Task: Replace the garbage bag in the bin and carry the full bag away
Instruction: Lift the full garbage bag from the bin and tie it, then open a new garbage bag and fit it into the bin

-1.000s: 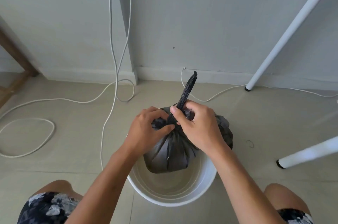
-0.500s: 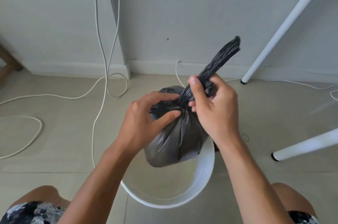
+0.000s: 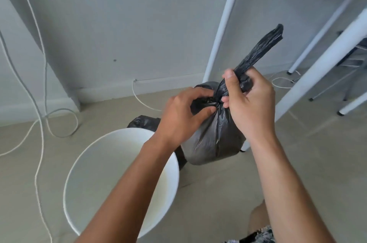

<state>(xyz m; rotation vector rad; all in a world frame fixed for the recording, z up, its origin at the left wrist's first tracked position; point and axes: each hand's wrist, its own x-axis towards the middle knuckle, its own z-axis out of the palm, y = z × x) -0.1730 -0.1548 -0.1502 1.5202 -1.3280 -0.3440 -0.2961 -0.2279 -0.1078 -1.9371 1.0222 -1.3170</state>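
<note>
A full black garbage bag [image 3: 214, 139] hangs in the air to the right of the white round bin [image 3: 83, 167], clear of its rim. My right hand [image 3: 250, 103] grips the bag's twisted neck, whose loose end sticks up to the upper right. My left hand [image 3: 182, 117] pinches the gathered plastic at the knot just left of it. The bin stands on the floor at lower left with nothing inside. A second piece of black plastic [image 3: 145, 122] lies on the floor behind the bin, partly hidden by my left wrist.
White table legs [image 3: 224, 24] slant down at right, one [image 3: 317, 64] close behind the bag. White cables [image 3: 41, 103] hang down the wall and loop over the tiled floor at left. A wall and skirting board run behind. My knee [image 3: 258, 215] shows at lower right.
The bag has come up out of the bin and moved to the right of it. Both hands kept their hold on the neck. The view swung right.
</note>
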